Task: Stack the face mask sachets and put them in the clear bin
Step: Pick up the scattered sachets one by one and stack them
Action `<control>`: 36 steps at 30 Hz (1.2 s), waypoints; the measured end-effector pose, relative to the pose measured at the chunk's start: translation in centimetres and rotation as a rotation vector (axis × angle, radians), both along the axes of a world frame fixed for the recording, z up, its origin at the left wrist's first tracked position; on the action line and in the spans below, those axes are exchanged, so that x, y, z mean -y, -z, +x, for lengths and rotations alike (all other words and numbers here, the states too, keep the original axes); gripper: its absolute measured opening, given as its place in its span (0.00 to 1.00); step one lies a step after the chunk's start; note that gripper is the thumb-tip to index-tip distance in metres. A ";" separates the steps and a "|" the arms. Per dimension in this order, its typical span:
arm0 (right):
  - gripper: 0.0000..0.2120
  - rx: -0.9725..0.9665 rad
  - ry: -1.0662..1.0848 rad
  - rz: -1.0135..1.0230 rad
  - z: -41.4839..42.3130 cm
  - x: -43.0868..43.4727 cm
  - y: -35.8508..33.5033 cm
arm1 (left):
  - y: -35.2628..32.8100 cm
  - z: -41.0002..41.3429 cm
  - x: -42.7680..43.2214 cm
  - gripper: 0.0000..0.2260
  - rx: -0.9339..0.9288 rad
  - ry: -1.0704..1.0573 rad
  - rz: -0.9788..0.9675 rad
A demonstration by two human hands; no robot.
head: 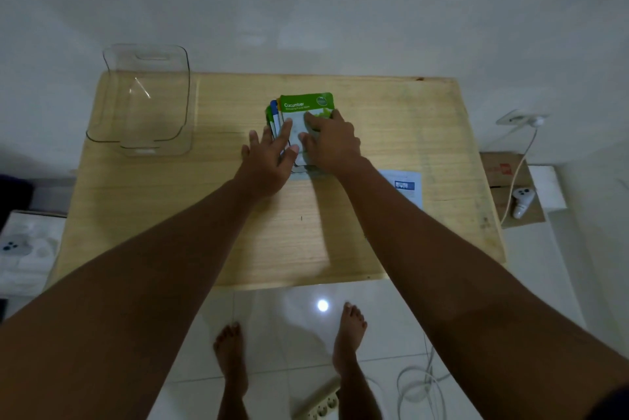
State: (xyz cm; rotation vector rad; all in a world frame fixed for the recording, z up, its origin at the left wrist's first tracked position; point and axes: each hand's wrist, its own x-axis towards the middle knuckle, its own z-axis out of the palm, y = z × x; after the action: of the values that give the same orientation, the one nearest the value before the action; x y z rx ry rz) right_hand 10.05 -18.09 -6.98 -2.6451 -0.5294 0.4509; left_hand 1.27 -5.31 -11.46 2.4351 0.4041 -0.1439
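A pile of face mask sachets lies near the middle of the wooden table, with a green Cucumber sachet on top and blue, yellow and green edges fanned out on its left. My left hand rests flat on the pile's left side, fingers spread. My right hand presses down on the pile's right half, fingers on the top sachet. The clear bin stands at the table's far left corner, apart from both hands, and it is empty.
A white leaflet with a blue picture lies on the table to the right of my right forearm. Off the right edge are a cardboard box, a white controller and a cable. A power strip lies on the floor by my feet.
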 end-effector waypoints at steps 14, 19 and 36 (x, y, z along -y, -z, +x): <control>0.28 -0.059 0.299 -0.119 -5.1 14.3 -0.2 | -0.1 0.2 -0.4 0.31 -0.068 0.034 0.043; 0.33 -0.125 0.549 -0.069 -6.0 15.5 0.6 | -0.2 0.4 -0.3 0.30 -0.065 0.024 0.066; 0.10 0.042 0.523 0.382 -2.1 13.0 -4.5 | 0.0 0.3 -0.4 0.31 -0.057 0.025 0.036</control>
State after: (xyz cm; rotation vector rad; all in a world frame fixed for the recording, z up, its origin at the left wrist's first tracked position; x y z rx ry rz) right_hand 7.94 -31.12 -2.46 -2.2993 0.0741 0.1162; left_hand 1.58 -4.88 -11.47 2.4769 0.4048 -0.2185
